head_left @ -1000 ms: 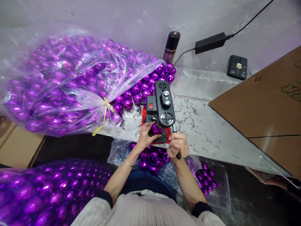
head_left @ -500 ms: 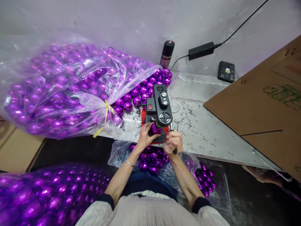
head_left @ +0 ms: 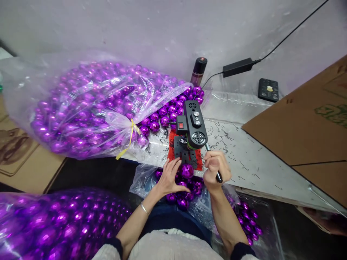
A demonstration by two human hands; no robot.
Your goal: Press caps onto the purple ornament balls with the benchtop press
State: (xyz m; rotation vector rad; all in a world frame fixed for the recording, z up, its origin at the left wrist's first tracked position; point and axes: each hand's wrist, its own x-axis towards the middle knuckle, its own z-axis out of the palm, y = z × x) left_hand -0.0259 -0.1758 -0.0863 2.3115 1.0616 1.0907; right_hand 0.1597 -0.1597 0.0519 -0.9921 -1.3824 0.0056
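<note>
My left hand (head_left: pixel 170 177) is open, fingers and thumb spread, beside a shiny purple faceted ball (head_left: pixel 187 171) at the table's front edge. I cannot tell whether the fingertips touch that ball. My right hand (head_left: pixel 217 169) is wrapped round the black-tipped lever handle (head_left: pixel 219 176) of a small black press machine (head_left: pixel 195 124) with a red switch. Under the machine's head, its black base plate (head_left: pixel 181 146) stands on a red mat (head_left: pixel 171 152), with no ball between. More purple balls (head_left: pixel 183 203) lie in clear plastic on my lap, partly hidden by my left hand.
A large clear bag of purple balls (head_left: pixel 89 104), tied with yellow ribbon, covers the table's left. Behind stand a dark spray can (head_left: pixel 198 71), a power adapter (head_left: pixel 238 67) and a black case (head_left: pixel 268 89). A cardboard box (head_left: pixel 306 130) stands right. Dark bits litter the white table (head_left: pixel 230 151).
The ball has come out from under the machine's head towards me, and my left hand has opened from around it. The lever handle has swung out to the right with my right hand.
</note>
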